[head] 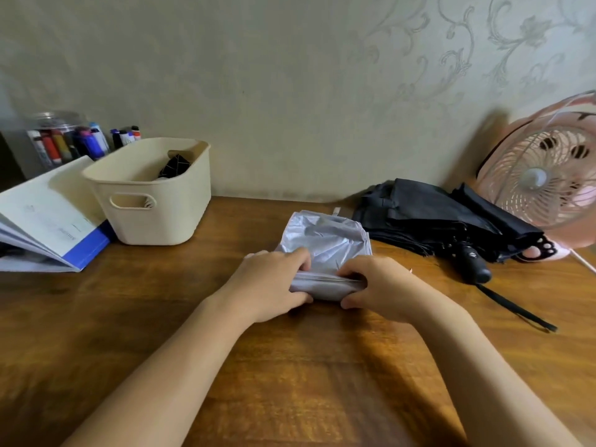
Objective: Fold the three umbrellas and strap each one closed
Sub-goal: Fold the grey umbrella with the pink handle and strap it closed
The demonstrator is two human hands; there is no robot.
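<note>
The left hand (274,282), right hand (383,287) and both forearms (193,343) are bare.

No legible text; booklet (48,217) print blurred.

A home desk (290,366). Patterned wallpaper (451,59) at twelve o'clock, a pink fan (541,182) at two (cat-paw feet), markers (67,143) at ten.
</note>
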